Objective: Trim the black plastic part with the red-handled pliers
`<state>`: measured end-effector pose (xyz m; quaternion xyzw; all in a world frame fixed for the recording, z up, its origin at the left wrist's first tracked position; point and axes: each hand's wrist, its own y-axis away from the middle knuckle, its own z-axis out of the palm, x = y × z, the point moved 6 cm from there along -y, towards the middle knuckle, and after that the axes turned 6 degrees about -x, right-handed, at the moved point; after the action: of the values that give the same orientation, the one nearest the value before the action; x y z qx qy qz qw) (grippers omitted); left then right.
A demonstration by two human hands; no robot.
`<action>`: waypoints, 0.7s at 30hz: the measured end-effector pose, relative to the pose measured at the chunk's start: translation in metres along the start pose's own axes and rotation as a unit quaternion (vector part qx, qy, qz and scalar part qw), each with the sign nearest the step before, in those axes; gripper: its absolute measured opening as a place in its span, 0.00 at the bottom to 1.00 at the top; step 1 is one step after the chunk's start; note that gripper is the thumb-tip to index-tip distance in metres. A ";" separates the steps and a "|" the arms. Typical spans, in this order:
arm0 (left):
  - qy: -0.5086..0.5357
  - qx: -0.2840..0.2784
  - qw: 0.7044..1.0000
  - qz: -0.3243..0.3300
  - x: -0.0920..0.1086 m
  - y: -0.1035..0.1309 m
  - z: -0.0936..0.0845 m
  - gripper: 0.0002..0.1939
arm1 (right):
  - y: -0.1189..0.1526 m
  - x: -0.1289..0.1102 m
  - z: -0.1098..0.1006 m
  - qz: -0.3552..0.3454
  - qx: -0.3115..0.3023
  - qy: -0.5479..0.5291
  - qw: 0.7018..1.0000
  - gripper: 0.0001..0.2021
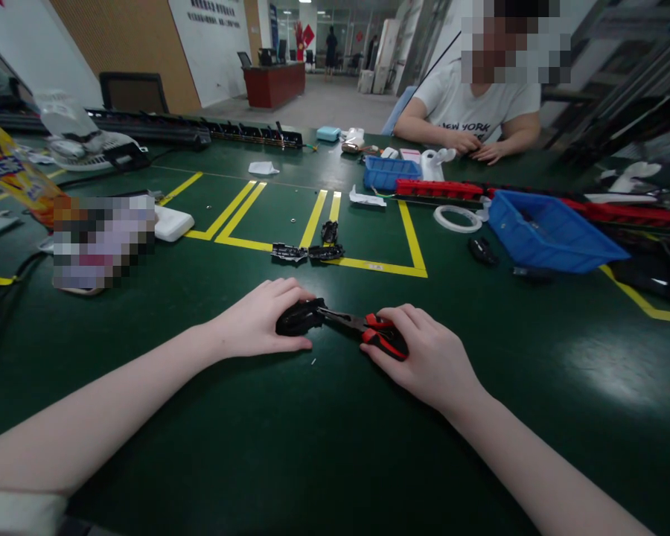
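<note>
My left hand (268, 316) is closed around a black plastic shell (298, 318), which it holds low over the green table. My right hand (418, 350) grips red-and-black needle-nose pliers (388, 341) by the handles. The tips of the pliers reach the right end of the shell; whether they pinch its edge I cannot tell. A tiny pale scrap (313, 362) lies on the table just below the shell. Beyond my hands, several black plastic parts (327, 251) sit close together at the yellow tape lines.
Left of my hands are a phone (103, 249), a white box-shaped item (173, 222) and an orange drink bottle (19, 175). To the right stand a blue bin (555, 234), a white tape roll (456, 219) and a long red strip (441, 189). A person (474, 112) sits across the table.
</note>
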<state>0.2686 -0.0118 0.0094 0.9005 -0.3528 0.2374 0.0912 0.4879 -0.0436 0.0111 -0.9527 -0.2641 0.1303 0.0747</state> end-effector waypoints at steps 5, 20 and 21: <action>0.030 0.006 0.999 0.012 -0.005 -0.003 0.000 0.19 | 0.000 0.000 -0.002 0.003 0.012 -0.012 1.000 0.20; 0.093 0.019 0.994 0.044 -0.006 -0.005 -0.004 0.18 | -0.003 -0.004 -0.007 -0.028 0.051 0.038 0.998 0.19; 0.086 0.019 0.995 0.047 -0.005 -0.005 -0.004 0.17 | -0.002 -0.005 -0.008 -0.030 0.055 0.040 0.997 0.19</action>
<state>0.2672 -0.0039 0.0099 0.8607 -0.3808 0.3249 0.0926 0.4850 -0.0446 0.0199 -0.9432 -0.2817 0.1044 0.1417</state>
